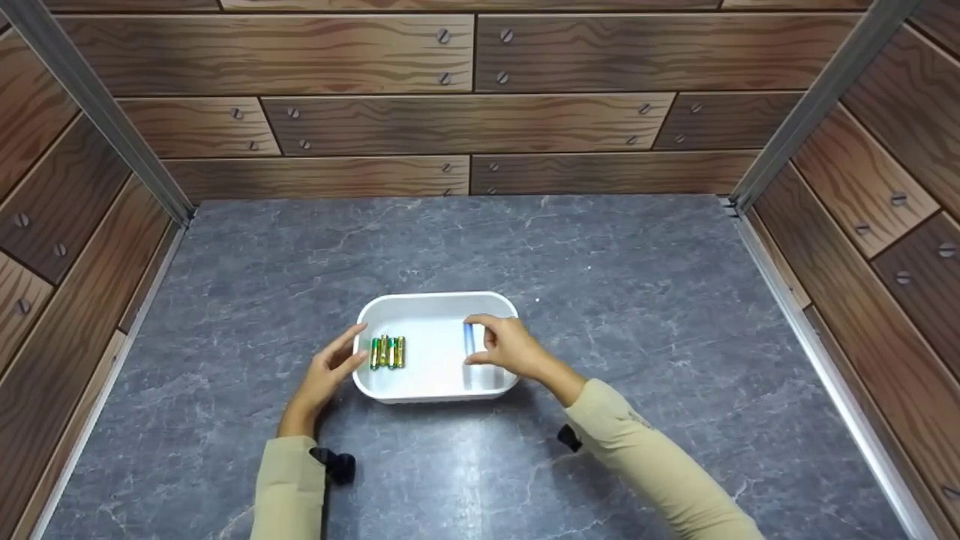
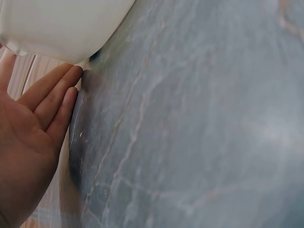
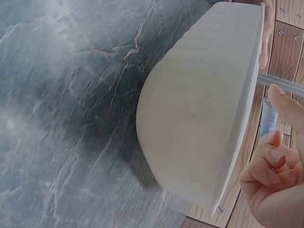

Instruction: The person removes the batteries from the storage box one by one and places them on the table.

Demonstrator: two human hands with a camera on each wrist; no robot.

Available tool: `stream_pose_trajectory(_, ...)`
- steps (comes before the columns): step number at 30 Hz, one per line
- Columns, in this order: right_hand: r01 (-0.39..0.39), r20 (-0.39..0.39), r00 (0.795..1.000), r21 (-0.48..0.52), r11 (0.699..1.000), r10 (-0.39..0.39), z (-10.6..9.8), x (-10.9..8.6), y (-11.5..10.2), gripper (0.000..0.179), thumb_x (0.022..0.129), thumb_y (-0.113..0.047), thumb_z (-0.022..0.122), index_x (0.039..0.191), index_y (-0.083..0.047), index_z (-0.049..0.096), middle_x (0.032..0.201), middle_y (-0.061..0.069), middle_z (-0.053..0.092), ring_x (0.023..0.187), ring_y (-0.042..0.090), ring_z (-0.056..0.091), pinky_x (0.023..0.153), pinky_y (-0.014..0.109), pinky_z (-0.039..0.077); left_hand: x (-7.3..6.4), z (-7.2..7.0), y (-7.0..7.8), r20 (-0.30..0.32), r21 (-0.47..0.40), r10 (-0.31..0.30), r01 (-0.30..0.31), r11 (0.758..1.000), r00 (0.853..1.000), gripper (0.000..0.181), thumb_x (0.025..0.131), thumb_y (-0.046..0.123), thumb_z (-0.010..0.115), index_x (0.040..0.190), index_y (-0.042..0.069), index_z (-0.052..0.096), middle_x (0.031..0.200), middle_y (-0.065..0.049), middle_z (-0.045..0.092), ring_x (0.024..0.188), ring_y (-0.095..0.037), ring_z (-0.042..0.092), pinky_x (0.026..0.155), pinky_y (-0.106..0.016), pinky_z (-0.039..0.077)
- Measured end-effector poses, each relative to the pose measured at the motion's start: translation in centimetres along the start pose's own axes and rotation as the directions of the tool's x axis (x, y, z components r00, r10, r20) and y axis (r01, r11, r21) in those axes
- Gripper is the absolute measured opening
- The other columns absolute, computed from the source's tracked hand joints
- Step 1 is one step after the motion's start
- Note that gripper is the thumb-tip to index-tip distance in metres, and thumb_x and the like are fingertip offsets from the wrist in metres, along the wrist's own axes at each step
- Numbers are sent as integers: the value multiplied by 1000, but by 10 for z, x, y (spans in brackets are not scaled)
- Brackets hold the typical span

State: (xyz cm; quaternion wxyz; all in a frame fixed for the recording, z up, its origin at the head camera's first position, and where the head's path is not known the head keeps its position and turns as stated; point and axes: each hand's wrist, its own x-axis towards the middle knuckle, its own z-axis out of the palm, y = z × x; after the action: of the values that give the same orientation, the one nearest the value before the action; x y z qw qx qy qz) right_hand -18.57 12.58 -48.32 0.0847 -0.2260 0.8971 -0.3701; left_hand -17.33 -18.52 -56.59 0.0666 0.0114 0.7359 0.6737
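A white rectangular tub [image 1: 435, 386] with rounded corners stands in front of me. Inside, at its left end, several green-and-gold batteries [image 1: 388, 352] lie side by side. My left hand [image 1: 330, 367] touches the tub's left end; in the left wrist view its fingers [image 2: 50, 95] are straight against the outer wall. Over the tub's right part, my right hand [image 1: 510, 346] pinches a slim blue battery [image 1: 469, 341] by its two ends, between thumb and forefinger. The right wrist view shows this blue-and-white battery [image 3: 269, 118] beyond the tub's rim, partly hidden by the fingers.
The tub rests on a grey marbled tabletop [image 1: 637, 300]. Wood-patterned walls [image 1: 375, 124] close off the back and both sides, with metal posts [image 1: 810, 105] at the corners. A black device [image 1: 337, 465] sits at the left sleeve.
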Motion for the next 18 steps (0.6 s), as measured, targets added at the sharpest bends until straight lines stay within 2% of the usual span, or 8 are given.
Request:
stream_pose_trajectory(4,-5,-30,1000,8,1000,6,-8,-5,5,56,74,-14,82,123,3,61,62,0,50,55,4,38,55,15,32,0,0,0,1,-1,-2,2,1000,1000,50,93,2,59,141,3,48,139,-24,54,106,-1,60,85,-15,50)
stream_pose_trajectory(9,6,-53,999,16,1000,-5,-16,-10,12,55,74,-13,82,122,4,61,59,3,50,53,3,36,53,15,32,0,0,0,0,5,0,0,1000,1000,50,92,2,60,141,4,48,139,-24,54,112,-9,60,85,-15,50)
stream_pose_trajectory(13,0,-54,999,38,999,2,-22,-14,17,56,75,-12,82,123,6,60,59,4,50,52,3,36,53,16,32,0,0,0,-7,17,-3,3,1000,1000,50,92,3,60,141,5,49,140,-22,54,117,-14,59,87,-15,49)
stream_pose_trajectory(18,-20,-50,998,66,998,23,-29,-20,25,57,75,-13,82,124,7,59,60,-1,47,53,2,36,54,16,33,0,0,0,-11,18,-3,3,1000,1000,49,92,3,61,140,5,50,139,-22,55,114,-13,60,87,-15,49)
